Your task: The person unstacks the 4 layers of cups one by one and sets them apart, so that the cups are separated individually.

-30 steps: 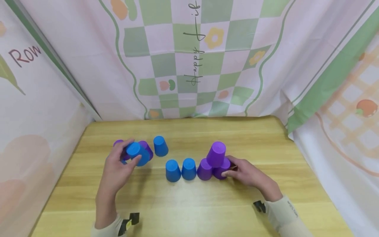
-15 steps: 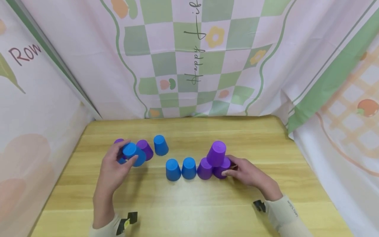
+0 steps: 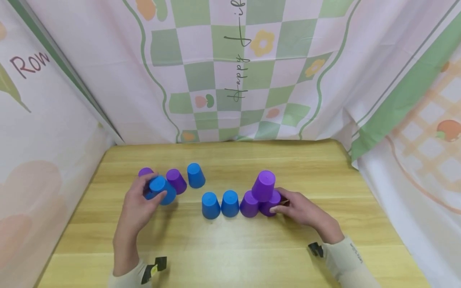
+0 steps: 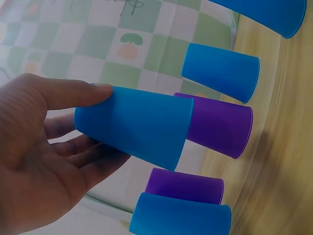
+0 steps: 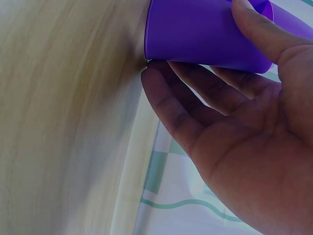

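Note:
Between the thumb and fingers of my left hand (image 3: 138, 204) is an upside-down blue cup (image 4: 132, 125), held raised and tilted. Behind it stand two purple cups (image 3: 176, 181) and another blue cup (image 4: 181, 215), partly hidden by the hand in the head view. My right hand (image 3: 300, 210) grips the lower right purple cup (image 5: 205, 34) of a small stack, thumb on the near side and fingers round the far side. One purple cup (image 3: 264, 186) sits on top, bridging that cup and the lower left purple cup (image 3: 249, 205).
Two upside-down blue cups (image 3: 210, 206) stand side by side, left of the purple stack, in one row with its base. A separate blue cup (image 3: 196, 176) stands farther back. Curtains (image 3: 230, 80) enclose the wooden table (image 3: 230, 252) at the back and sides.
My left hand has shifted a little left with the blue cup, then lowered slightly, uncovering more of the purple cup behind. The right hand and the purple stack stay in place.

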Demonstrator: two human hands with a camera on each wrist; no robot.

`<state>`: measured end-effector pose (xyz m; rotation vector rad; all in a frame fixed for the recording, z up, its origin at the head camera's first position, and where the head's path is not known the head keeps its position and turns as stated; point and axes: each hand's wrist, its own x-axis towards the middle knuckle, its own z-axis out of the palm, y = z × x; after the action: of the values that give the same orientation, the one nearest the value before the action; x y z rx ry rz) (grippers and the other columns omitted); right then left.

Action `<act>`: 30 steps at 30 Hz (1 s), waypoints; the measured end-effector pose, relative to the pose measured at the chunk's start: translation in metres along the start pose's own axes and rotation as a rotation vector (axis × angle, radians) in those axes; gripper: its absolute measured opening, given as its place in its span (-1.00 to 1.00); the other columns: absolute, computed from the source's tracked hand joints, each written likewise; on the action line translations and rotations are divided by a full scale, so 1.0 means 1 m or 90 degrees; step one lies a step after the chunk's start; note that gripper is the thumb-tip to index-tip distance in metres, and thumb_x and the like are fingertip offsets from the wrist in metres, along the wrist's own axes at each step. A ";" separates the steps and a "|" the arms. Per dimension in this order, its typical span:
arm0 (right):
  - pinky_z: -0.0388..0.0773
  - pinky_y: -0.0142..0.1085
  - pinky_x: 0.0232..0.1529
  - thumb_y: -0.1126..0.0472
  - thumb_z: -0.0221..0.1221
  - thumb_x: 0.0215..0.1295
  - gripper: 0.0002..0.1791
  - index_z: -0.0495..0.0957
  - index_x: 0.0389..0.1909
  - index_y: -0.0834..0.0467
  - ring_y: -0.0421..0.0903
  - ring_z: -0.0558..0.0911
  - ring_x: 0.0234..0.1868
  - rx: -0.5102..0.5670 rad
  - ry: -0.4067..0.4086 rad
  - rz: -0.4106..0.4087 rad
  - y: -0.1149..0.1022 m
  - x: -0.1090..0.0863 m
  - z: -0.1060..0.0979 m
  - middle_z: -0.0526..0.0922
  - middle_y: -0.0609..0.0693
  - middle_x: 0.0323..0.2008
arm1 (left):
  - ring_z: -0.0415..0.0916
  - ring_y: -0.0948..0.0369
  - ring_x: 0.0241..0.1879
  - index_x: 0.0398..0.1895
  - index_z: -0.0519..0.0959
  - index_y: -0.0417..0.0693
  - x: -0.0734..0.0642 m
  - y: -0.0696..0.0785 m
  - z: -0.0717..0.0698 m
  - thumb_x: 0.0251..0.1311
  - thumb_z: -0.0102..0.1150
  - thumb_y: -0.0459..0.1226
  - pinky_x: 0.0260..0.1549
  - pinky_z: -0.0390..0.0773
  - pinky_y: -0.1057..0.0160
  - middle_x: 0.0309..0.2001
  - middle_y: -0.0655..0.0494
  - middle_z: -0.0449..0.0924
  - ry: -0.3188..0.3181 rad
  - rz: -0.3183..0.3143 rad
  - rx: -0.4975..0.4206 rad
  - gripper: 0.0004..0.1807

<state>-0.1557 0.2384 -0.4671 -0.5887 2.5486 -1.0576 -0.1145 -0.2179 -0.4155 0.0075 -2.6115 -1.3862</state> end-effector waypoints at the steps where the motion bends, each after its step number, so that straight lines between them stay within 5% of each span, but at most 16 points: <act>1: 0.61 -0.30 -0.18 -0.12 0.22 0.29 -0.61 0.50 0.04 -0.04 -0.12 0.63 -0.17 0.001 -0.003 0.000 0.000 0.000 0.000 0.66 -0.15 -0.19 | 0.44 -0.14 0.16 0.24 0.39 -0.12 0.000 -0.001 0.000 0.19 0.32 -0.32 0.14 0.48 -0.21 0.16 -0.16 0.45 -0.004 -0.006 0.003 -0.45; 7: 0.61 -0.31 -0.21 -0.13 0.21 0.28 -0.59 0.50 0.06 -0.04 -0.11 0.62 -0.19 0.011 -0.012 -0.002 -0.001 -0.001 0.000 0.66 -0.13 -0.19 | 0.37 -0.17 0.21 0.27 0.36 -0.15 0.002 -0.004 0.001 0.21 0.29 -0.31 0.18 0.40 -0.28 0.21 -0.19 0.41 -0.036 -0.048 0.041 -0.44; 15: 0.61 -0.29 -0.15 -0.13 0.21 0.29 -0.59 0.49 0.08 -0.06 -0.14 0.63 -0.14 0.004 -0.008 0.000 0.000 0.000 0.000 0.66 -0.14 -0.15 | 0.39 -0.21 0.20 0.25 0.36 -0.27 0.005 -0.009 0.003 0.16 0.31 -0.36 0.18 0.41 -0.26 0.22 -0.29 0.42 -0.039 -0.039 0.054 -0.42; 25: 0.61 -0.30 -0.19 -0.12 0.20 0.30 -0.62 0.49 0.05 -0.06 -0.11 0.62 -0.19 0.010 -0.009 -0.002 0.000 -0.001 0.000 0.65 -0.16 -0.20 | 0.21 -0.29 0.34 0.36 0.27 -0.21 0.009 -0.008 0.004 0.25 0.21 -0.37 0.23 0.29 -0.35 0.34 -0.30 0.28 -0.097 -0.113 0.101 -0.39; 30: 0.61 -0.30 -0.13 -0.14 0.20 0.29 -0.62 0.49 0.04 -0.07 -0.14 0.63 -0.15 -0.001 -0.002 -0.017 0.000 -0.001 0.000 0.65 -0.19 -0.20 | 0.20 -0.31 0.34 0.35 0.27 -0.23 0.009 -0.012 0.006 0.24 0.20 -0.38 0.22 0.29 -0.35 0.34 -0.31 0.28 -0.109 -0.113 0.104 -0.39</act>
<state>-0.1553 0.2388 -0.4667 -0.6249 2.5455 -1.0636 -0.1254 -0.2204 -0.4270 0.1523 -2.9232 -1.2723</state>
